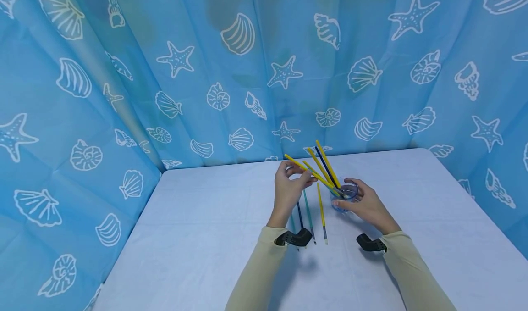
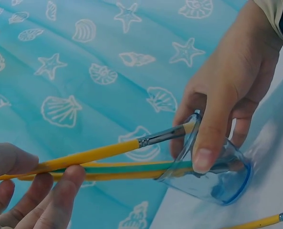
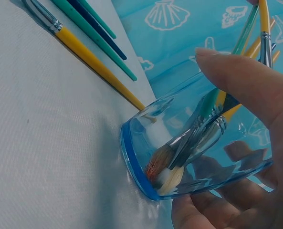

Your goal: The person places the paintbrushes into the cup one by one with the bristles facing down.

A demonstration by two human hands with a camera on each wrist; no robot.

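My left hand (image 1: 287,189) pinches a yellow paintbrush (image 2: 98,152) between thumb and fingers. The brush slants with its bristle end down, the silver ferrule right at the rim of a clear blue-tinted glass (image 2: 217,191). My right hand (image 1: 369,205) grips that glass, thumb on the near side and fingers around the far side. The glass is tilted toward my left hand. Several paintbrushes (image 1: 329,164) with yellow, teal and dark blue handles lean inside it, bristles (image 3: 162,164) down near the base.
Below my left hand several more brushes lie on the white tablecloth (image 1: 198,228): a yellow brush (image 1: 321,205), a teal brush (image 1: 308,210) and a dark blue brush (image 1: 300,214) among them. A blue curtain (image 1: 247,72) with white shells hangs behind the table.
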